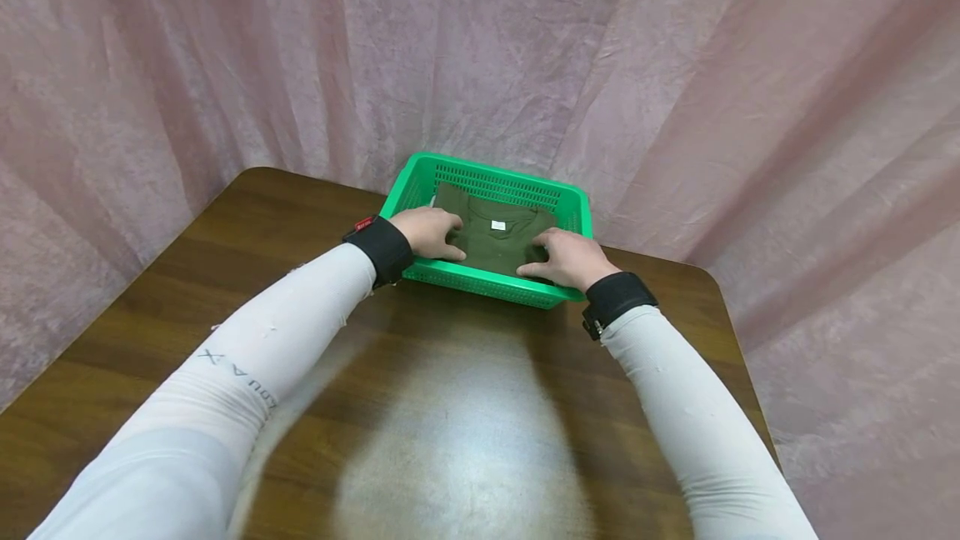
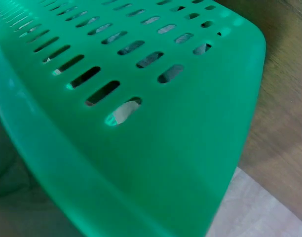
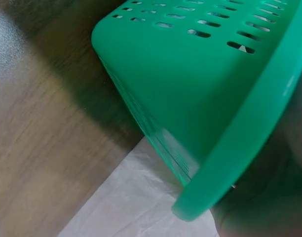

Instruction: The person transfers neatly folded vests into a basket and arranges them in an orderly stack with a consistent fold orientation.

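Note:
A folded dark green T-shirt [image 1: 491,244] with a white neck label lies inside a green plastic basket [image 1: 487,277]. My left hand [image 1: 429,232] reaches over the basket's left end, its thumb and bent fingers apart at the shirt's left side. Over the right end, my right hand [image 1: 572,258] is at the shirt's right side, thumb and fingers likewise apart. Their fingertips are partly hidden against the cloth. The left wrist view is filled by the slotted basket wall [image 2: 180,123]. In the right wrist view the basket's rim [image 3: 259,118] crosses in front of a blurred hand.
The basket stands on a brown wooden table [image 1: 315,215], near its far edge. A pinkish curtain [image 1: 480,48] hangs behind and along both sides. Something small and white shows by the shirt's left edge inside the basket.

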Tool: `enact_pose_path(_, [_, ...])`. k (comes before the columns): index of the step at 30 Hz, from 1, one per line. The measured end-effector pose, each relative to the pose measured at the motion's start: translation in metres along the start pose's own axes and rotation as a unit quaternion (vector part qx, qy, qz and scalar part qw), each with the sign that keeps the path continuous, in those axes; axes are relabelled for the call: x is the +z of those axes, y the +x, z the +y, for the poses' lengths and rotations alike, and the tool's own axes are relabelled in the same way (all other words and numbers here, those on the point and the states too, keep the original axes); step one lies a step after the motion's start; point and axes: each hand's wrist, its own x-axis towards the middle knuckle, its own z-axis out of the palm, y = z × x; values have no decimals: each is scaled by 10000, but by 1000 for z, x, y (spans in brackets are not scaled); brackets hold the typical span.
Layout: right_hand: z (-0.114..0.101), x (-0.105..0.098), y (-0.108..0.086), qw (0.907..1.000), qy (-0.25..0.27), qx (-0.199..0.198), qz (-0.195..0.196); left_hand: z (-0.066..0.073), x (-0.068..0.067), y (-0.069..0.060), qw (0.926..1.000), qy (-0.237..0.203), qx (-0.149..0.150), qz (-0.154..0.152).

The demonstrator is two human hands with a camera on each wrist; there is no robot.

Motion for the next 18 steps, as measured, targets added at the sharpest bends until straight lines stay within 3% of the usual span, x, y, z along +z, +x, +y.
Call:
enact_pose_path(12, [-2,-1,5,9974,-348,-29,-625,-2,3,2,9997,-61,-102,-219])
enact_pose_path(18, [-2,2,1,9981,-321,-113,-507,0,2,0,9999,78,-53,-100])
